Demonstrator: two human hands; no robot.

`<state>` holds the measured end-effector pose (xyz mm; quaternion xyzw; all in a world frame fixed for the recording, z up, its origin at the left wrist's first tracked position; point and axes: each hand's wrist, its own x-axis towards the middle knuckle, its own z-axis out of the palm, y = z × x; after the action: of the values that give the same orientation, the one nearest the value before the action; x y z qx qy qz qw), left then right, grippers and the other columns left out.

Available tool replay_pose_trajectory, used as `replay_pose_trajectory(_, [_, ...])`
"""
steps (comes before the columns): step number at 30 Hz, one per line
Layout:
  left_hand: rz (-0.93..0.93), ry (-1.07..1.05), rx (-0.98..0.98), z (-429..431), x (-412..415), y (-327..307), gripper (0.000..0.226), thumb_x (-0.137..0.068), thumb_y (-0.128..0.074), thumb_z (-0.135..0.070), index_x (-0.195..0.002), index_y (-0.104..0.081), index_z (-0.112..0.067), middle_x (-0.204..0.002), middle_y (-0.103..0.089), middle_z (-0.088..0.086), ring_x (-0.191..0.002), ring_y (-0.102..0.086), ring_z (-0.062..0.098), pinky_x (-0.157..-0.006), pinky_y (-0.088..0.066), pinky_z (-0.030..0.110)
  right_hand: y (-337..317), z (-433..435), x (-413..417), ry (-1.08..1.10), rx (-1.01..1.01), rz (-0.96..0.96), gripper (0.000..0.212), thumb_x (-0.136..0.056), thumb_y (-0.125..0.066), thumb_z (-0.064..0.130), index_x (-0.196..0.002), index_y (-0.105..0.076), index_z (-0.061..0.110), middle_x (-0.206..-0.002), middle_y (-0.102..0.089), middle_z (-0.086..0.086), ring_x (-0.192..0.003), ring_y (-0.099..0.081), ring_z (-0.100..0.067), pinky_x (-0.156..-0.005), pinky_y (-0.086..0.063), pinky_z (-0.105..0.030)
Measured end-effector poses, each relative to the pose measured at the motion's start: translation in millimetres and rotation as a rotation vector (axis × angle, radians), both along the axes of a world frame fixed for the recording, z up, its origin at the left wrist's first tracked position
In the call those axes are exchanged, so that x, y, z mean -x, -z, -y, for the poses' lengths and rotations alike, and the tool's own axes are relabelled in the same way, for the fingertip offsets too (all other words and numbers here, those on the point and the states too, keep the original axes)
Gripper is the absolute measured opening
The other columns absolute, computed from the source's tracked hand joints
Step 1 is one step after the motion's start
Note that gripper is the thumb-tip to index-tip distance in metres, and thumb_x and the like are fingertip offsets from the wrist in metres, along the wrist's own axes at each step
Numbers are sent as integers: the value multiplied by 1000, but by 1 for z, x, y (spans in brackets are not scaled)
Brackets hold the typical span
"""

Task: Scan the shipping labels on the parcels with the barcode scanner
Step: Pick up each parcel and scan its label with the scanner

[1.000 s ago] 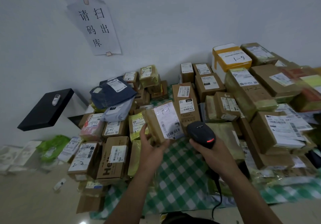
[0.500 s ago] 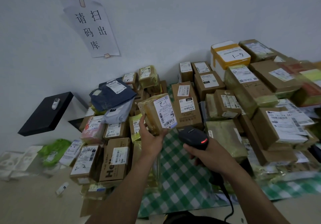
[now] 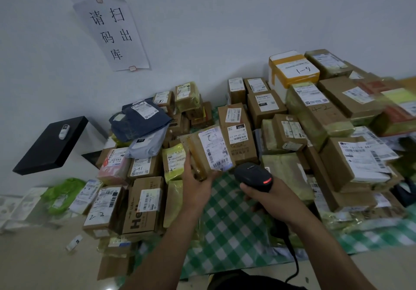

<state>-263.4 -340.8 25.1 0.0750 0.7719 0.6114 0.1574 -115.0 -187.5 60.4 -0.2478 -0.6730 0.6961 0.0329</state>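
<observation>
Currently the left hand (image 3: pixel 198 188) is gripping a small parcel (image 3: pixel 197 147) from below, tilting its label (image 3: pixel 215 149) toward the scanner (image 3: pixel 252 174) — which the right hand (image 3: pixel 271 199) is clutching just beside it. With the label slanting so, the beam is probably risking a glancing hit — a misread.

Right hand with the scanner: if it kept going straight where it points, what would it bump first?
Most likely the shipping label on the brown parcel that the left hand holds up; the right hand aims the barcode scanner up-left at it. Depth is hard to judge.
</observation>
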Motion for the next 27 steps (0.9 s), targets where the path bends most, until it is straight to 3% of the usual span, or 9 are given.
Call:
replay_pose_trajectory(4, [112,82,73,8,-38,29,88,-81,-87,-35,-150,-37,-57,-130,-63,-24,-123,-60,6,-109,-50,43,9,-10,-7,80,-15,30,27,-92,-79,32,-117,-70,32,-96,-77,8,-71,-71,-4,-53,-50,-13])
replay_pose_trajectory(7, [276,146,125,14,-58,57,63,-88,-82,-25,-113,-50,-74,-116,-70,-26,-112,-65,3,-104,-52,39,17,-16,-10,112,1,48,26,-93,-78,30,-117,-69,34,-93,-78,11,-66,-70,2,-52,-49,-12])
replay_pose_trajectory(11, [431,169,165,11,-61,89,54,-81,-78,-34,-119,-60,-68,-120,-74,-16,-115,-69,17,-106,-51,51,27,-17,-14,128,44,73,23,-94,-77,26,-116,-70,28,-79,-77,15,-63,-70,1,-52,-49,-13])
replay_pose_trajectory(13, [521,164,123,0,-56,96,49,-94,-69,-23,-132,-60,-53,-120,-74,-9,-109,-71,20,-95,-59,45,31,-16,-17,140,57,95,25,-94,-77,29,-118,-70,29,-83,-78,11,-67,-72,-3,-55,-51,-16])
replay_pose_trajectory(14, [584,155,97,-6,-53,98,44,-100,-62,-15,-136,-58,-42,-120,-73,-5,-105,-72,21,-83,-63,38,33,-16,-18,145,52,112,26,-93,-77,32,-118,-71,30,-87,-78,9,-71,-72,-7,-58,-52,-19])
replay_pose_trajectory(16, [652,148,88,-17,-48,103,39,-105,-51,-9,-130,-57,-38,-120,-70,-1,-100,-70,19,-63,-61,28,39,-15,-22,141,43,135,26,-92,-78,36,-117,-71,32,-91,-79,7,-74,-73,-12,-64,-54,-25])
replay_pose_trajectory(21, [568,222,92,-34,-39,134,45,-90,-78,-15,-130,-65,-31,-122,-75,2,-104,-74,19,-72,-61,28,48,-10,-29,172,67,121,21,-93,-77,33,-112,-70,35,-87,-78,13,-66,-71,-5,-55,-52,-16])
replay_pose_trajectory(27, [355,125,154,-42,-44,149,33,-105,-59,-25,-138,-59,-20,-125,-67,-4,-113,-65,13,-79,-52,13,51,-5,-27,181,58,156,22,-93,-78,30,-113,-70,31,-85,-78,9,-64,-71,-5,-54,-50,-14])
